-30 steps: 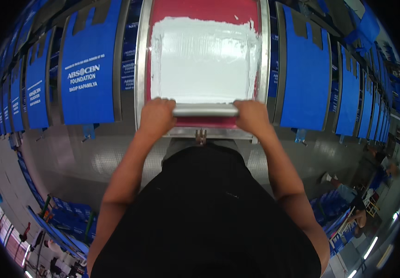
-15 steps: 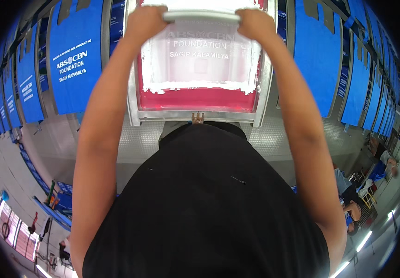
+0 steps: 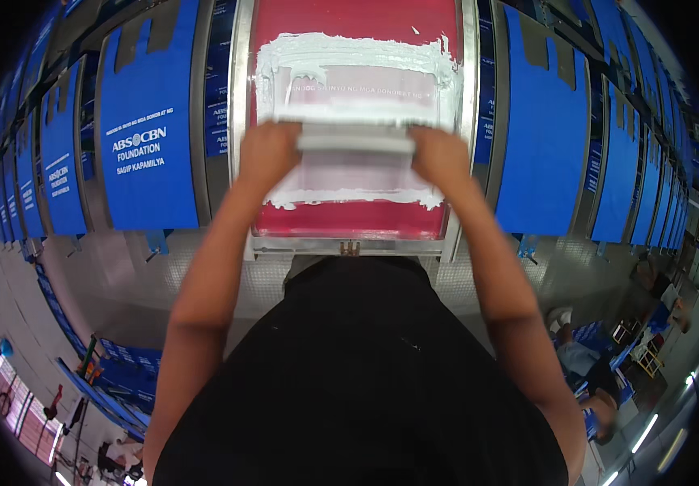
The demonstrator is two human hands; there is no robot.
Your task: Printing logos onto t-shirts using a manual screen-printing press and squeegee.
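Left hand [image 3: 270,154] was wrapped tight round the left end of the squeegee [image 3: 356,144], right hand [image 3: 440,159] likewise on the right end, fingertips hidden. Squeegee, a bit blurred, lay across the red screen [image 3: 349,223], parallel to the near edge of its metal frame [image 3: 242,105] and well apart from it. White ink [image 3: 349,50] banded thick beyond the squeegee, with a thinner ridge toward the near edge; blue panels [image 3: 151,194] flanked both side edges.
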